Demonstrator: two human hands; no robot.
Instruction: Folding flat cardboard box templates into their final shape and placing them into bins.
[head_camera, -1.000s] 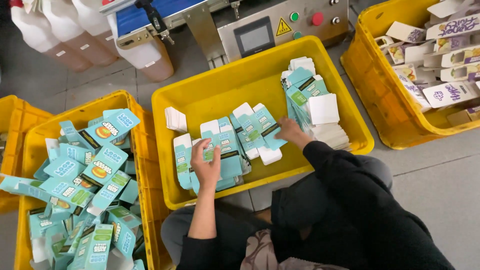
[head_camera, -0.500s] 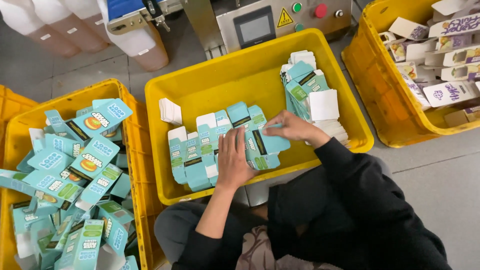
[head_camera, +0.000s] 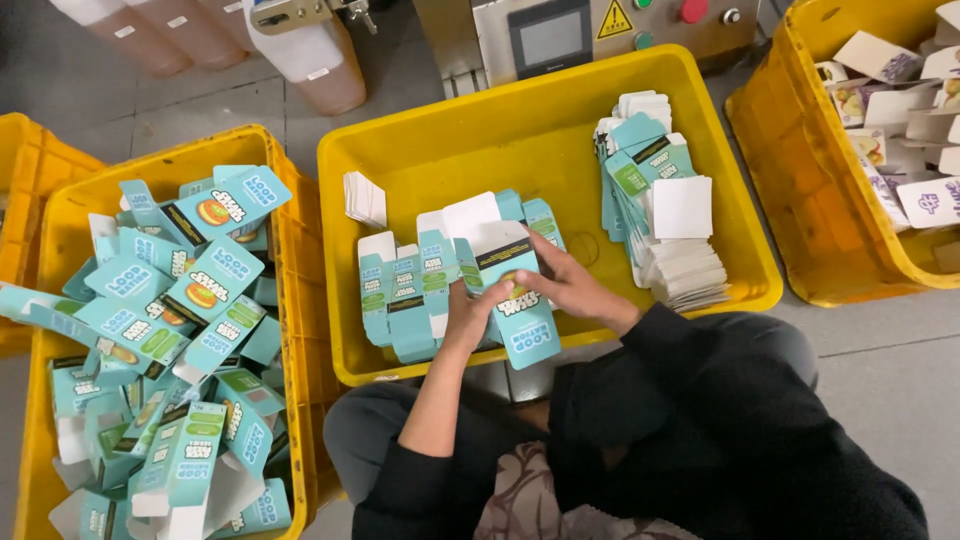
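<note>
Your left hand (head_camera: 468, 318) and right hand (head_camera: 566, 288) are both closed on one teal carton (head_camera: 513, 290) at frame centre — left pinching its lower left edge, right wrapped over its right side. The carton sits tilted, over the near part of the middle bin (head_camera: 520, 140), just above a row of flat cartons (head_camera: 410, 290) standing on edge along the bin's front wall. The carton looks partly opened; can't tell how far.

Right side of the same bin: a stack of flats (head_camera: 650, 175) with white inserts (head_camera: 690, 270) fanned below it. Small white stack (head_camera: 365, 198) at the bin's left wall.

Left of frame — second yellow bin (head_camera: 290, 250), piled with opened teal cartons (head_camera: 170, 330) lying at all angles. Upper right: third bin (head_camera: 790, 150) with white cartons (head_camera: 900, 110). Top centre: machine with screen (head_camera: 550, 38); jugs (head_camera: 310, 60) upper left on the floor.
</note>
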